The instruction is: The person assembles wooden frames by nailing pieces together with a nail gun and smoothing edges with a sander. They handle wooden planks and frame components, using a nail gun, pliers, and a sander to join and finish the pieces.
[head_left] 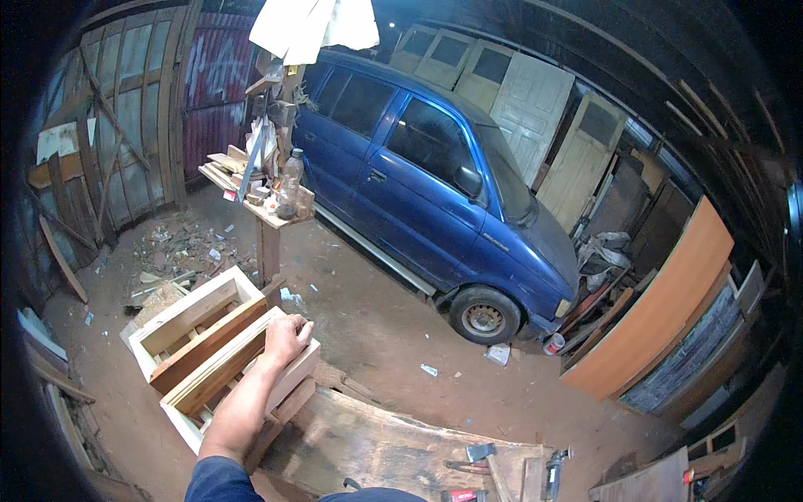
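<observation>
The fingers (294,323) of the left hand (287,338) are lying bent over the far end of the near box (299,371), knuckles showing and tips hiding; whether they are gripping the wood or only resting on it, I cannot tell; the right hand is not showing; with one hand bearing on one end, the near box could be tipping or skewing, since nothing visible is steadying its other end; a raw edge could be driving a splinter into the fingers; a sideways shove could be knocking the other box (191,311), which is sitting just beside it; the near box is sitting left of the bench (360,435), by a plank (293,403), slanting from lower left to upper right; it is looking unpainted and open-topped, pale on its right wall, browner on its left, with slats showing inside; the other box is showing pale walls and one redder-brown wall; farther out, a hatchet (482,453) is lying on the bench, well apart from the hand; a post (268,251) is standing beyond the boxes, and a blue car (401,201) is filling the background
</observation>
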Tool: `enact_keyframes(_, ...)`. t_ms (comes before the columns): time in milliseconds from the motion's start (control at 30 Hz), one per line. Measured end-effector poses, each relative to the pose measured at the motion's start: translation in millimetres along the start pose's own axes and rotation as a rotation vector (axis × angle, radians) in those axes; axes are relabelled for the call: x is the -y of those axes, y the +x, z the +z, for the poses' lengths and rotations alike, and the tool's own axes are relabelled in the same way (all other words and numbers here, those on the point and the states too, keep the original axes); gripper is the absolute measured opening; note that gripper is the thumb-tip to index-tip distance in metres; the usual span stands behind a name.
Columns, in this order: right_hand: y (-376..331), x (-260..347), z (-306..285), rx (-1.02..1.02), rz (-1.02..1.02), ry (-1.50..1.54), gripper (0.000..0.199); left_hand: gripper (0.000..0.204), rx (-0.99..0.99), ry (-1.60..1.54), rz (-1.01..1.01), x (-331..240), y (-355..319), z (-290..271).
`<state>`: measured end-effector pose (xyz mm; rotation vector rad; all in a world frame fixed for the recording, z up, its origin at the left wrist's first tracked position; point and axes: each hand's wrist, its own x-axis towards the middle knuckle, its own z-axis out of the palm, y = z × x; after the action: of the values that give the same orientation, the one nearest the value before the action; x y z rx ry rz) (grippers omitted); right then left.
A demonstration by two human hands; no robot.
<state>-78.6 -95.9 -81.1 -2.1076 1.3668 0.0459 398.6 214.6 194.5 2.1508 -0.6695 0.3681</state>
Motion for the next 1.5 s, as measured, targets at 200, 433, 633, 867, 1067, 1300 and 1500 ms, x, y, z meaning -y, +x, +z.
enact_keyframes(200,3.2,4.3,-0.1,0.057,-0.004,0.002,0.048,0.025,0.022,-0.012,-0.092,-3.1,1.6,1.2)
enact_keyframes(433,0.7,0.0,4.0,0.109,0.017,0.018,0.049,0.024,0.006,-0.031,-0.033,-9.4,-0.4,-4.7)
enact_keyframes(633,-11.7,-20.2,14.5,0.145,0.047,0.070,0.050,0.025,0.115,-0.597,0.203,-151.0,-14.7,-51.4)
enact_keyframes(867,-47.8,-71.9,39.1,0.285,0.030,0.220,0.052,0.044,0.553,-1.385,0.912,-326.9,-66.8,-159.5)
enact_keyframes(1067,-83.9,-68.0,14.0,0.335,0.165,0.424,0.039,0.040,0.872,-1.790,0.858,-381.4,-85.1,-163.5)
enact_keyframes(1300,-146.3,-179.2,25.6,0.350,0.185,0.314,0.026,0.035,0.922,-1.918,0.809,-390.8,-121.4,-145.4)
enact_keyframes(1500,-168.2,-239.0,64.1,0.258,0.169,0.366,0.033,0.034,0.800,-1.033,0.822,-350.7,-135.5,-59.3)
